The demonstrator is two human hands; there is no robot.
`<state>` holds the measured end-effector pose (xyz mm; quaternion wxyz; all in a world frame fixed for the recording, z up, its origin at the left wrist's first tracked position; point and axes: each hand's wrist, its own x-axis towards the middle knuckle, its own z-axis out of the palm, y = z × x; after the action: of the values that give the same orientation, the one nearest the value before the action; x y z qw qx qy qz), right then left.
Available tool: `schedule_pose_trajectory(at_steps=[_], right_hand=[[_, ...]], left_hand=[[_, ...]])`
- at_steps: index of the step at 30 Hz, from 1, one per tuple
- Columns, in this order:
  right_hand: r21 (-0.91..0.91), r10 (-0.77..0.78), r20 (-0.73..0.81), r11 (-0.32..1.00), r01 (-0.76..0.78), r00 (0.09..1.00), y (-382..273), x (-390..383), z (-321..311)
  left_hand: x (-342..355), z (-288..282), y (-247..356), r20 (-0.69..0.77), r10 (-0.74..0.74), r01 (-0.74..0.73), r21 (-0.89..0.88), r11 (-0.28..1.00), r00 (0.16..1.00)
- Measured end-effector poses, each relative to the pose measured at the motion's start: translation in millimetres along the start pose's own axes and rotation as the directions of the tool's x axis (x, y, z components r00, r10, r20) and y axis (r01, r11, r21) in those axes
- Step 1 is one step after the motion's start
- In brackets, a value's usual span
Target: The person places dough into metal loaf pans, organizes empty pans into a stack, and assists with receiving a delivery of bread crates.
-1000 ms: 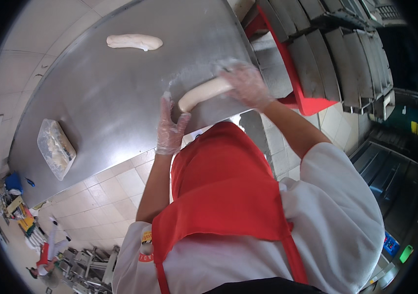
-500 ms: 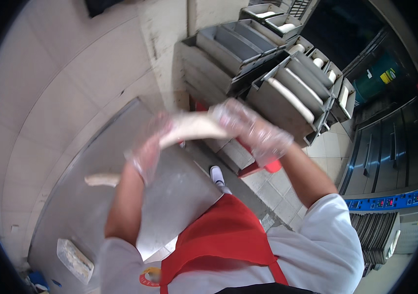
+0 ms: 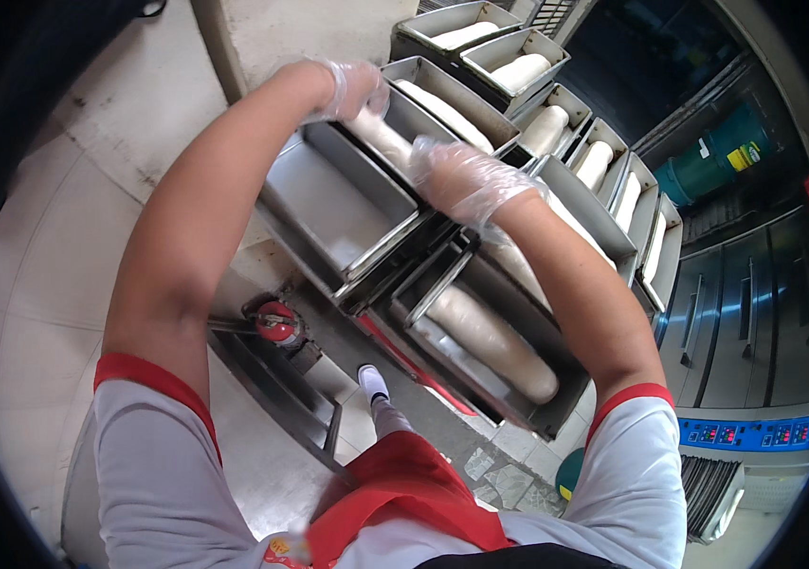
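Observation:
A pale log of dough (image 3: pixel 381 138) stretches between my two hands, over a deep metal loaf pan. My left hand (image 3: pixel 355 87), in a clear plastic glove, grips its far left end. At the near right end my right hand (image 3: pixel 466 183), gloved the same way, closes round it. Left of the log is another loaf pan (image 3: pixel 338 204), its bare bottom showing. On the other side, a longer dough log (image 3: pixel 447 114) lies in its own pan. Below my right forearm, a thick dough log (image 3: pixel 491 341) sits in a nearer pan.
Several more loaf pans with dough (image 3: pixel 594 166) stand to the right and at the back. A red fire extinguisher (image 3: pixel 277 322) is on the floor by the metal table (image 3: pixel 262 446). Ovens with a blue control panel (image 3: pixel 750 433) line the right side, beside a green bin (image 3: pixel 712 161).
Both hands have carried the dough log from over the metal table to the loaf pans, lowering it there. My body has turned toward the pans, and the table now shows less.

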<state>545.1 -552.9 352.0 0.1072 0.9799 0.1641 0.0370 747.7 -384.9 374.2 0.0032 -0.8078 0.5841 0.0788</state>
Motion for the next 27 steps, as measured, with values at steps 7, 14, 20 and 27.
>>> schedule_pose_trajectory(at_steps=[7, 14, 20, 27], right_hand=[[0.349, 0.212, 0.436, 0.856, -0.381, 0.875, 1, 31, -35], [0.356, -0.03, 0.209, 0.933, -0.048, 0.977, 24, 28, -4], [0.741, 0.43, -0.278, 0.665, -0.093, 0.859, -114, -125, -101], [0.893, 0.16, -0.263, 0.415, 0.177, 0.952, -315, -229, -86]], left_hand=[[20, 7, 19, -0.112, -0.391, 0.363, -0.209, 0.908, 0.914], [-177, 57, 76, -0.791, -0.547, 0.191, -0.513, 0.837, 0.272], [-547, 266, 119, -0.603, -0.775, 0.891, -0.436, 0.123, -0.188], [-739, 384, 177, 0.148, -0.742, 0.629, -0.439, -0.642, -0.654]])
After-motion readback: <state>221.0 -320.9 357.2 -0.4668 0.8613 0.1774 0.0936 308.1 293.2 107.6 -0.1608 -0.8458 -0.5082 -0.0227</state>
